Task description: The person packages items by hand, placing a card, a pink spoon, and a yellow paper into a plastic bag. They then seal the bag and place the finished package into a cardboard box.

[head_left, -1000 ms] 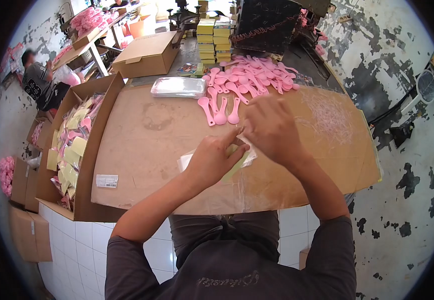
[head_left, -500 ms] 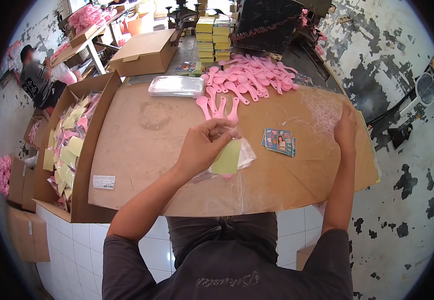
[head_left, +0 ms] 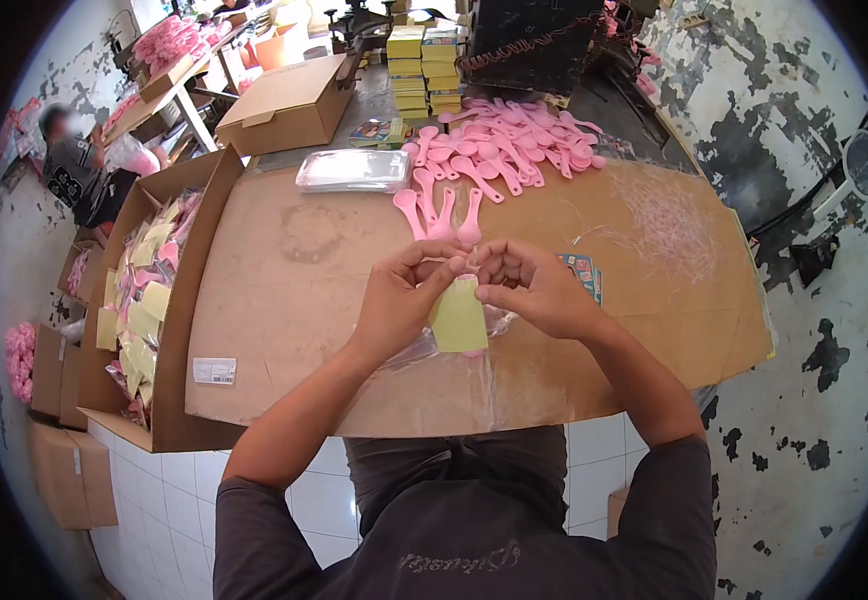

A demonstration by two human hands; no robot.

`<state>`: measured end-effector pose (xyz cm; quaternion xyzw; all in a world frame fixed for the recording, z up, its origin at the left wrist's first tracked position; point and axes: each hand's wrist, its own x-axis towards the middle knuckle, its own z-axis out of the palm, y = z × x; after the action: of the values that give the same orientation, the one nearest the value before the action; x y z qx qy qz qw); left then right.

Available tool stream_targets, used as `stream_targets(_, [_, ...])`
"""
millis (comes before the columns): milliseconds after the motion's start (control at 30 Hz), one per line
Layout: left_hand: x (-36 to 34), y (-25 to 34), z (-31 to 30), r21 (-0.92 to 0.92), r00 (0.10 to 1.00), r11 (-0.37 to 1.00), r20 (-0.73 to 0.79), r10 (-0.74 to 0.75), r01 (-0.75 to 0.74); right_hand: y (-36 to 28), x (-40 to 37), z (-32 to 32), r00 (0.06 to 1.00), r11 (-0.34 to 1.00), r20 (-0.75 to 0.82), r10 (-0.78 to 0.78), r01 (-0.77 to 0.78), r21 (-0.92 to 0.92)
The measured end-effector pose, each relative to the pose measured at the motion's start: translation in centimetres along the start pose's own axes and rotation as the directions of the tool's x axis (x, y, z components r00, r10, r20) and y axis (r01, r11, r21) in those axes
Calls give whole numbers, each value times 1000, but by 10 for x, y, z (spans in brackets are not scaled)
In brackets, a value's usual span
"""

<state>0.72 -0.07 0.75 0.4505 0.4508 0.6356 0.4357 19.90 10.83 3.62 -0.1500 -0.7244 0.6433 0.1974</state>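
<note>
Packet (head_left: 460, 316) with yellow-green card: upright between both hands, above cardboard sheet (head_left: 264, 320) | left hand (head_left: 406, 297): fingertips clamped on top edge | right hand (head_left: 539, 290): fingers curled at same edge, grip unclear

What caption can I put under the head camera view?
Left hand and right hand meet at the top of a yellowish card, above brown cardboard, pink spoons heaped beyond.

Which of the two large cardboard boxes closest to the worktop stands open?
The long box along the worktop's left side: its top is open, showing pink and yellow packets inside, while the farther box has its lid down.
</note>
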Motion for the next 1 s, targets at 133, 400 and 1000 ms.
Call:
stream_targets(133, [-4, 7, -5, 25, 999, 999, 27, -43, 42, 8, 3, -7, 998, 996, 9, 58, -58, 67])
stream_targets(400, [-4, 1, -9, 101, 991, 986, -16, -135, 136, 21, 0, -17, 989, 994, -105, 101, -96, 57])
stream_targets(1000, [-6, -8, -10, 151, 996, 986, 40, -81, 75, 36, -3, -47, 995, 993, -26, -94, 92, -78])
